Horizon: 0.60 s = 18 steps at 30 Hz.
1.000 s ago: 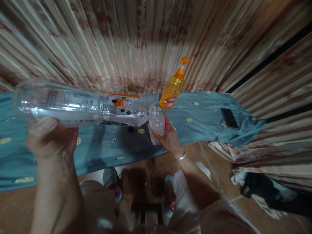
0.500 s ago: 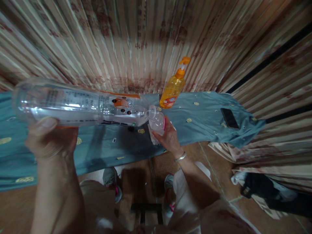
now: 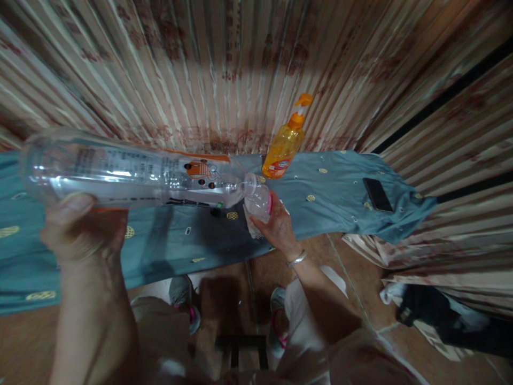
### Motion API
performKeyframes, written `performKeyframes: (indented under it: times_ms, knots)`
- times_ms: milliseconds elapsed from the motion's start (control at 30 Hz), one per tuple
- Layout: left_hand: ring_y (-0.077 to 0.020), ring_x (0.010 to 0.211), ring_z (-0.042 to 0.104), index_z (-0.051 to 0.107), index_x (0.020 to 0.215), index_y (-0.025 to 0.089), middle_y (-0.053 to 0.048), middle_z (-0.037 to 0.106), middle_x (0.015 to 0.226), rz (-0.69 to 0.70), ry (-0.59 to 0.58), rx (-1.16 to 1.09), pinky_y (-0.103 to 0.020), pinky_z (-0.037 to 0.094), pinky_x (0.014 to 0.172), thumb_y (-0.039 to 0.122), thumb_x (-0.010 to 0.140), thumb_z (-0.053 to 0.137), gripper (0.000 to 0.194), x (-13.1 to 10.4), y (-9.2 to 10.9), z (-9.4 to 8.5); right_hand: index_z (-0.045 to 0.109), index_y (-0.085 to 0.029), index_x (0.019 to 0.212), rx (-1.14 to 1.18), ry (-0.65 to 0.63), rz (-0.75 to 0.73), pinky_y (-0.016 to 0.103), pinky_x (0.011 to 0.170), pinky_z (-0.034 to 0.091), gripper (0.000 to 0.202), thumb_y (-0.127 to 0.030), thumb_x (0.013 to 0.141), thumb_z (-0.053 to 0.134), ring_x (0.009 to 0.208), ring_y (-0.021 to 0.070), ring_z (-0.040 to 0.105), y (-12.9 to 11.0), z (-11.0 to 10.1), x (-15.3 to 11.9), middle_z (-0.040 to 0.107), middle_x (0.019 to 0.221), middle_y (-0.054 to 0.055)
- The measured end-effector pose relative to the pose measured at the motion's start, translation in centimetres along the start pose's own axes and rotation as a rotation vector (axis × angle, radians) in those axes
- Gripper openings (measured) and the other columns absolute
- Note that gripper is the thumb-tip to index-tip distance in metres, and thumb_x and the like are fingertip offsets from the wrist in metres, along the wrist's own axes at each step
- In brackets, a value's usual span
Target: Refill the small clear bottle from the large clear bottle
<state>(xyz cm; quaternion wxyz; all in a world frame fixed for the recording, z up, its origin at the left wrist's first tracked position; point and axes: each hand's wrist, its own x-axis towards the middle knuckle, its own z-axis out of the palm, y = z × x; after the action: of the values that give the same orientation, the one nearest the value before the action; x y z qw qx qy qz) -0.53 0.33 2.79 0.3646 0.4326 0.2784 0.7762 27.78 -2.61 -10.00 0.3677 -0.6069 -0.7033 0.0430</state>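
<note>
My left hand is wrapped round the base end of a large clear plastic bottle with an orange picture label. The bottle lies nearly level in the air, its neck pointing right. At its mouth is the neck of a small clear bottle with a pink base. My right hand, a silver bangle on its wrist, grips this small bottle, which leans up and left. Whether the two mouths touch I cannot tell. Beneath the small bottle, a pale cloth or tissue is partly hidden.
Behind my right hand stands an orange pump bottle on the blue-green tablecloth. A black phone lies farther right. Pleated curtains hang along the back and right. Dark bundled fabric is at lower right.
</note>
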Motion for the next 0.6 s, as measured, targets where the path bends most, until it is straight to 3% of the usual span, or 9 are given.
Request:
performKeyframes:
  times_ms: [600]
  knots:
    - [-0.0326, 0.102, 0.064, 0.059, 0.081, 0.029, 0.0, 0.06, 0.082, 0.028, -0.026, -0.105, -0.053, 0.053, 0.09, 0.013, 0.04, 0.058, 0.043, 0.35, -0.21, -0.31, 0.029, -0.01, 0.145, -0.013, 0.022, -0.036, 0.052, 0.102, 0.051, 0.082, -0.037, 0.081, 0.072, 0.125, 0.0343, 0.056, 0.18, 0.15, -0.09, 0.057, 0.134, 0.023]
